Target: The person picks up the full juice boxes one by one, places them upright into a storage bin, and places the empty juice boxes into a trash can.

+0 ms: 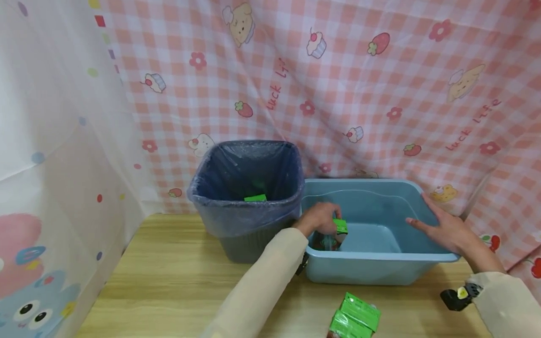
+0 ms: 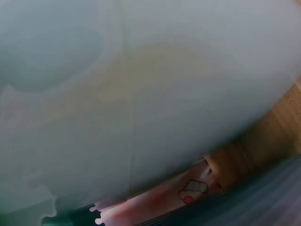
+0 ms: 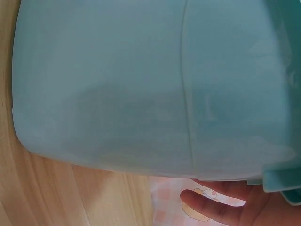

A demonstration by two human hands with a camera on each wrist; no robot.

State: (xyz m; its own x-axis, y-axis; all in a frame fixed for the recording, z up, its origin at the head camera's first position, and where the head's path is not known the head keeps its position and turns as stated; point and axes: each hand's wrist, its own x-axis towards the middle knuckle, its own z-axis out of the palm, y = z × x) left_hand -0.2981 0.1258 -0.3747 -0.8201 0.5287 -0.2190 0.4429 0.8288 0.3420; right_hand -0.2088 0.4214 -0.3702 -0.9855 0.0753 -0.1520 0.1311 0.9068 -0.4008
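L hand (image 1: 319,218), fingers curled, grips green box (image 1: 340,227) in tub (image 1: 380,256). R hand (image 1: 450,231), opp. it, holds tub rim, thumb inside. Bin (image 1: 243,223) just L of L grip; addl. green boxes (image 1: 356,315) nearer body.

Closed off at the back by a checked cloth (image 1: 329,89), pink and white, hanging in loose folds and printed with strawberries, flowers, cupcakes, cartoon animals and red lettering. Bounded on the left by a white cloth (image 1: 63,131), scattered with coloured dots and, low down, large pink and blue figures. Furnished with a light wood-grain table (image 1: 169,281). Lit softly, with faint shading along the folds.
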